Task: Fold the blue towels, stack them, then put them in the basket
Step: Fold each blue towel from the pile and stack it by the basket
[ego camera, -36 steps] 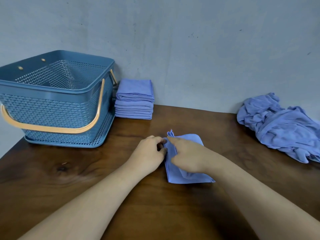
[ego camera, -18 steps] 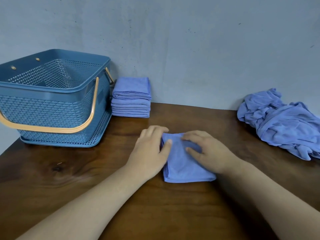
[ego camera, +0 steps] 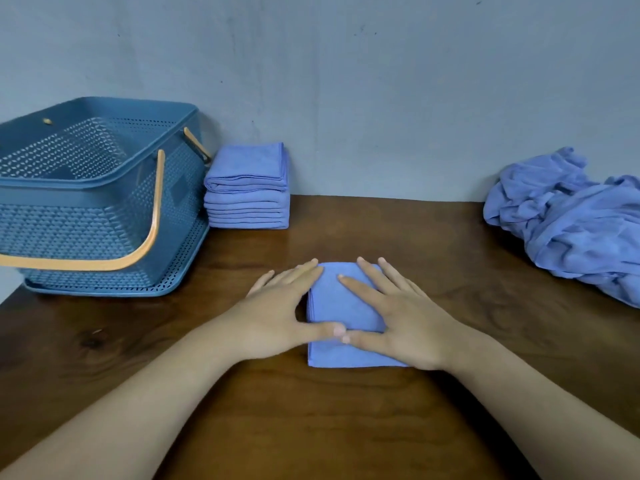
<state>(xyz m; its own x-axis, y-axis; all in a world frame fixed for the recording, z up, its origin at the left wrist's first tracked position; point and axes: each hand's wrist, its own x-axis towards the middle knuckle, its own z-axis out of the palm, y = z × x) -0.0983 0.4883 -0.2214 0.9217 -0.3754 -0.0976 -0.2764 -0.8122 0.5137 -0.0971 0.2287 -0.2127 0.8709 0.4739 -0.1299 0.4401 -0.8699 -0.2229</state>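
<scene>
A folded blue towel (ego camera: 341, 304) lies flat on the brown table, in the middle. My left hand (ego camera: 282, 311) rests with straight fingers along its left edge, thumb on the cloth. My right hand (ego camera: 394, 317) presses flat on its right half, and the two thumbs meet over the towel. A stack of folded blue towels (ego camera: 247, 188) stands against the wall, right beside the blue perforated basket (ego camera: 104, 220) with orange handles. A heap of unfolded blue towels (ego camera: 571, 223) lies at the far right.
The dark wooden table (ego camera: 329, 427) runs up to a grey wall (ego camera: 346, 81). The basket stands at the table's left edge, its inside showing no towels. Bare wood lies between the folded towel and the heap.
The last fold has been laid down and both hands have spread flat on the towel, pressing it. The view has shifted slightly.
</scene>
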